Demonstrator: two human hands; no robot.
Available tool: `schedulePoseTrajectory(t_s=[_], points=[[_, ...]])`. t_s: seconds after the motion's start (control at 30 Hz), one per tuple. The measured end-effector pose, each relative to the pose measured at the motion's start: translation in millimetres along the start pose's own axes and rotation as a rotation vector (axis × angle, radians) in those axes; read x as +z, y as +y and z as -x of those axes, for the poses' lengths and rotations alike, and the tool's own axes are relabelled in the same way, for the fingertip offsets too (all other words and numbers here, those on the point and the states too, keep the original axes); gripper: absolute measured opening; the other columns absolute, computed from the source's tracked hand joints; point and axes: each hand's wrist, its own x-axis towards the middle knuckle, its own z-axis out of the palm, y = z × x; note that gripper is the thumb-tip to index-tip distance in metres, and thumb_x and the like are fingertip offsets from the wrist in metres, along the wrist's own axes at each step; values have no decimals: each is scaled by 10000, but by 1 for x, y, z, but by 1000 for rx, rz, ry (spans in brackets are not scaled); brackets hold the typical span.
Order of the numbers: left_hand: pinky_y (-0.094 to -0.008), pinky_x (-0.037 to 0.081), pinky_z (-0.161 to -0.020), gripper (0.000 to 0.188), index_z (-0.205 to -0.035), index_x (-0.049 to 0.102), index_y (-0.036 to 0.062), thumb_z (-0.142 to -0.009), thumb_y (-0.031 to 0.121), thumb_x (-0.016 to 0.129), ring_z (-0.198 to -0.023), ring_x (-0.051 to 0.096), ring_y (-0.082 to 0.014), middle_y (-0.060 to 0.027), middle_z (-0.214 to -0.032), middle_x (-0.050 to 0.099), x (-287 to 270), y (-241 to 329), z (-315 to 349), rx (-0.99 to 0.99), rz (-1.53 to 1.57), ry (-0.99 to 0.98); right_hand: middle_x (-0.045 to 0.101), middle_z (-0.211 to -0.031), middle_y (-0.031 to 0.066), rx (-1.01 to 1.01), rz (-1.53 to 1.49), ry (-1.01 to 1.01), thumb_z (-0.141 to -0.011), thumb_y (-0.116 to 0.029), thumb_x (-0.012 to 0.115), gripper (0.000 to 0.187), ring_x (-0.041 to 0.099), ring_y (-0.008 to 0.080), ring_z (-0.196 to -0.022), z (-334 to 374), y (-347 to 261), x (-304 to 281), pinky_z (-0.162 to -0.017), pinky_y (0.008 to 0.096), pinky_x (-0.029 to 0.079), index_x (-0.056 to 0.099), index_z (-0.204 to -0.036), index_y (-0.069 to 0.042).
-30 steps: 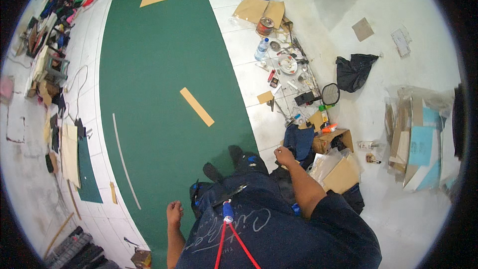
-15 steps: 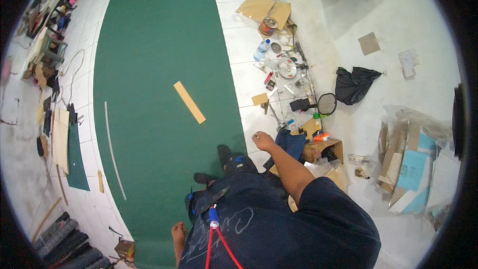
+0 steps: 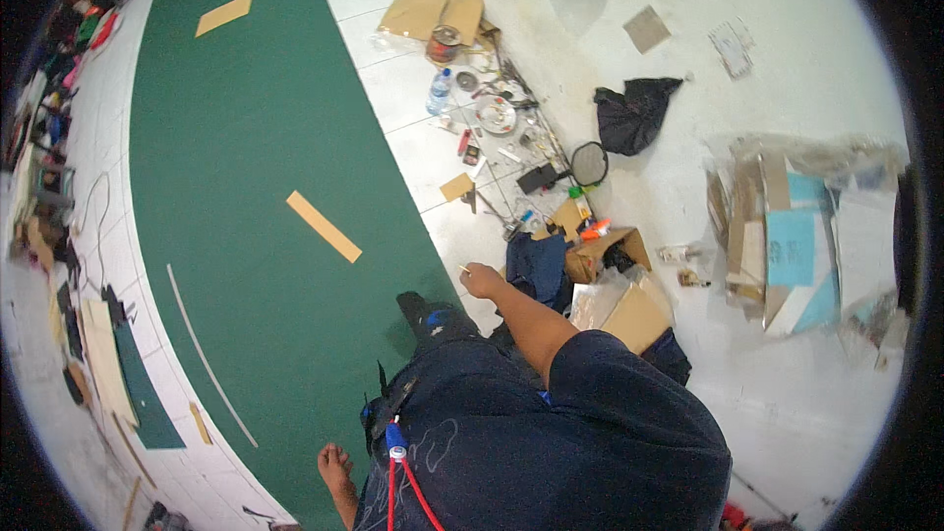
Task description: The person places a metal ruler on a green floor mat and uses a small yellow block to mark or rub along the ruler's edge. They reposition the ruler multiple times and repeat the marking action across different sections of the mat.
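Note:
My right hand is closed on a small pale stick, whose tip pokes out past the fingers; its kind is too small to tell. That hand hovers by the right edge of a long green cloth spread over the floor. Low at my left side hangs my left hand, over the cloth, fingers loosely bent and slightly apart, with nothing seen in them. On the cloth in front of me lies a tan cardboard strip, untouched. A thin grey strip lies near the cloth's left edge.
Farther up the cloth lies another tan piece. To the right stand a water bottle, a plate, a black racket, dark blue fabric and a cardboard box. A plastic bag of card sheets rests farther right.
The view has shifted, so the cloth and clutter sit farther left in the picture. My right hand stays closed by the cloth's edge; my left hand still hangs low.

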Motion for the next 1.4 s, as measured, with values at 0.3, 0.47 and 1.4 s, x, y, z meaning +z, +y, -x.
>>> schedulePoseTrajectory(t_s=[0.3,0.47,1.4], points=[[-302,461,-567,209,-1068,572,82,-949,247,619,-658,563,-149,-27,-834,599,-78,-32,-79,130,-248,-318,648,-1096,285,90,-190,243,-933,-375,487,423,623,443,-1039,72,-1,45,-909,497,483,642,-1071,-7],[-319,473,-556,205,-1073,567,79,-951,240,600,-680,581,-180,-33,-878,598,-127,-9,-116,120,-337,-294,650,-1112,281,213,-256,260,-929,-384,503,417,622,449,-1047,148,0,104,-907,500,483,649,-1070,-19],[-324,435,-486,221,-950,548,66,-942,275,621,-625,571,-185,-47,-788,546,-131,-21,-102,325,-728,-506,670,-1029,246,328,-584,357,-930,-352,521,379,631,429,-986,293,66,212,-848,517,486,638,-1011,0]])
